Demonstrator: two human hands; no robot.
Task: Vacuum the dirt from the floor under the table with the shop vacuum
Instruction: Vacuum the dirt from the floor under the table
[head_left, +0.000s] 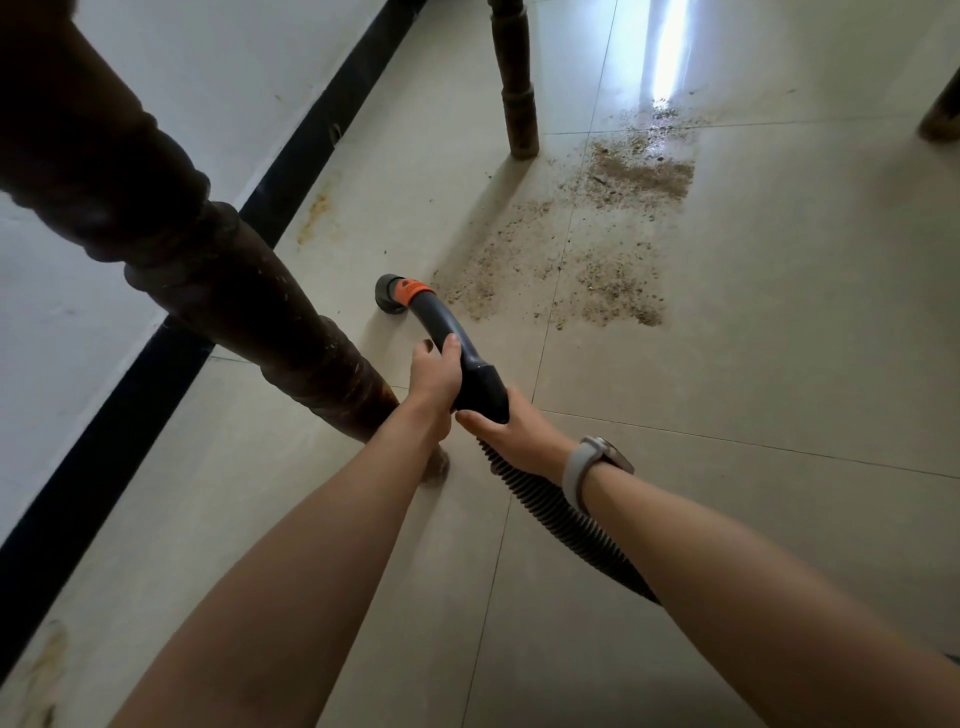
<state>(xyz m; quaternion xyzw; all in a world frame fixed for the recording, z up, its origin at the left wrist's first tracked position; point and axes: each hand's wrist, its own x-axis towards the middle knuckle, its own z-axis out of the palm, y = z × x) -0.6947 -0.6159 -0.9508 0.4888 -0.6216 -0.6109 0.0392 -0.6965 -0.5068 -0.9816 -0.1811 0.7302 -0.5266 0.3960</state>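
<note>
The curved nozzle (410, 299) is gripped by the left hand (434, 376) and right hand (511, 434); the dirt (597, 234) just right appears largely unvacuumed.

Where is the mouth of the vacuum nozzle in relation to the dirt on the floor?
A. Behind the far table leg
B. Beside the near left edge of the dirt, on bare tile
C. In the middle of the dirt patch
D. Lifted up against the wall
B: the vacuum nozzle rests on bare tile just left of the dirt patch, held by the left hand and right hand.
</note>
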